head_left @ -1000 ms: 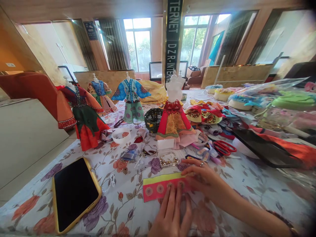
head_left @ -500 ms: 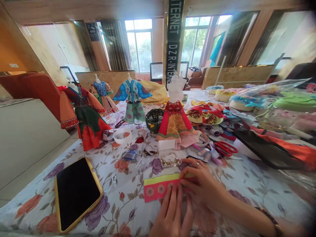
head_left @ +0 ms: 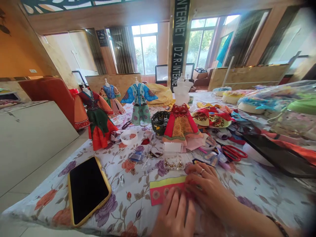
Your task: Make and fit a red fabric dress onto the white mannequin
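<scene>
Strip (head_left: 163,188) matt, cloth-like; phone screen (head_left: 89,189) smooth, glossy; box (head_left: 172,148) clear, shiny plastic

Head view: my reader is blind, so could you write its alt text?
A left hand and right hand rest on a pink and yellow strip on a flowered tablecloth. Just beyond sits an open box, with a phone to the left and clothed mannequins behind.

We see a yellow-and-pink strip (head_left: 161,190) (rosettes (head_left: 156,194) dot the pink), a yellow-cased black phone (head_left: 89,191) left of it, flowered white cloth (head_left: 138,194) beneath.
</scene>
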Available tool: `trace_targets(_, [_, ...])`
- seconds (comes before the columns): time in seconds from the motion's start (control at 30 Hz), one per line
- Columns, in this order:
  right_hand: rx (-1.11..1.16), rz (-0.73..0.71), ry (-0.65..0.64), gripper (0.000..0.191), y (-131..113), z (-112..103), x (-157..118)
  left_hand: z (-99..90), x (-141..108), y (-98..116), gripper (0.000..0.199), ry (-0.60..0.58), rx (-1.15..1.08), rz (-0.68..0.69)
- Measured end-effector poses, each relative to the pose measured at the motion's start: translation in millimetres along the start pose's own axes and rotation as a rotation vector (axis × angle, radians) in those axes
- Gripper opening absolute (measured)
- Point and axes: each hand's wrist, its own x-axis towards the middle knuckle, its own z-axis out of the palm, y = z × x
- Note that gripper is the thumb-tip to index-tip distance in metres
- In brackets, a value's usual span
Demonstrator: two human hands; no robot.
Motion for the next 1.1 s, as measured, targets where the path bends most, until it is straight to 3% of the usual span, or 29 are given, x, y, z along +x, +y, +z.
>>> trace_targets(0.2, [0.042, -0.154, -0.019, 0.010, 6, -1, 0, -8.4, 8, -11, 0.069, -0.082, -0.005, -0.075])
trace_targets(0.53, [0.097, -0.189, -0.093, 0.012, 5, -14, -1, -15.2, 13, -17, 0.068, -0.167, -0.037, -0.107])
trace_targets(0.67, [0.099, -0.178, -0.088, 0.010, 2, -15, -1, -21.1, 20, -23, 0.058, -0.307, -0.223, -0.186])
trace_targets(0.83, [0.073, -0.145, -0.088, 0.012, 3, -10, 1, -28.7, 33, -35, 0.045, -0.457, -0.444, -0.392])
trace_targets(0.97, [0.092, -0.107, -0.129, 0.014, 7, -10, 4, -30.9, 42, -56, 0.026, -0.646, -0.327, -0.476])
trace_targets(1.1, [0.156, -0.038, -0.243, 0.016, 4, -19, 10, -36.6, 51, -78, 0.016, -0.698, -0.253, -0.486])
